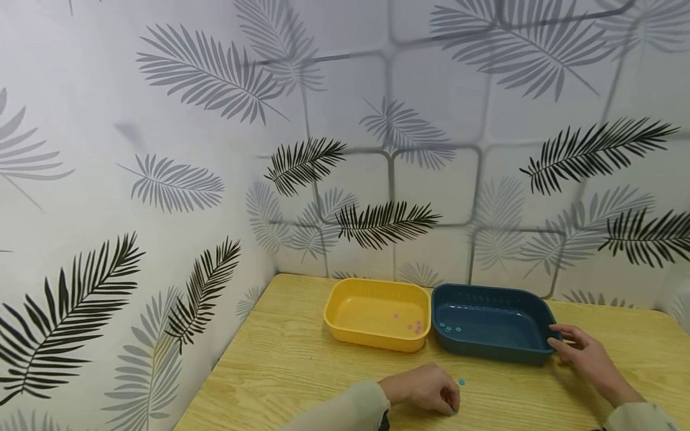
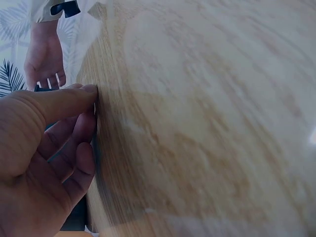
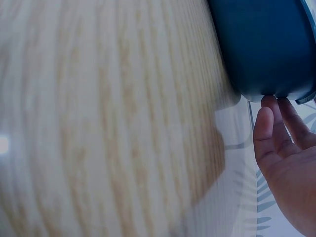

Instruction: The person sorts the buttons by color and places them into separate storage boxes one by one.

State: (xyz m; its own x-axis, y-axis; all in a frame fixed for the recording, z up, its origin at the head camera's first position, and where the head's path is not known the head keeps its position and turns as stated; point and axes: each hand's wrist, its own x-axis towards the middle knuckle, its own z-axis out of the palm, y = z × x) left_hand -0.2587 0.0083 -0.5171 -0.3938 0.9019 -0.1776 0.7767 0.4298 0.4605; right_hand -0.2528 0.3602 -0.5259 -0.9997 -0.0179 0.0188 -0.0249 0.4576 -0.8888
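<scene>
My left hand (image 1: 426, 389) is low over the wooden table, thumb and index fingertips pinched together at its surface. A bit of a small blue button (image 1: 454, 411) shows at those fingertips; the rest is hidden. Just beyond the hand lies another small round blue button (image 1: 462, 382). My right hand (image 1: 587, 359) touches the right end of the dark blue tray (image 1: 493, 351), its fingers loosely extended. In the right wrist view, the fingertips (image 3: 269, 102) meet the tray's outer wall. Several blue buttons (image 1: 448, 329) lie in that tray's left end.
A yellow tray (image 1: 372, 339) stands against the blue tray's left side, with several pink buttons (image 1: 417, 327) toward its right end. Behind both trays rises a leaf-patterned wall (image 1: 356, 179). The light wooden table (image 1: 280, 359) meets another wall on the left.
</scene>
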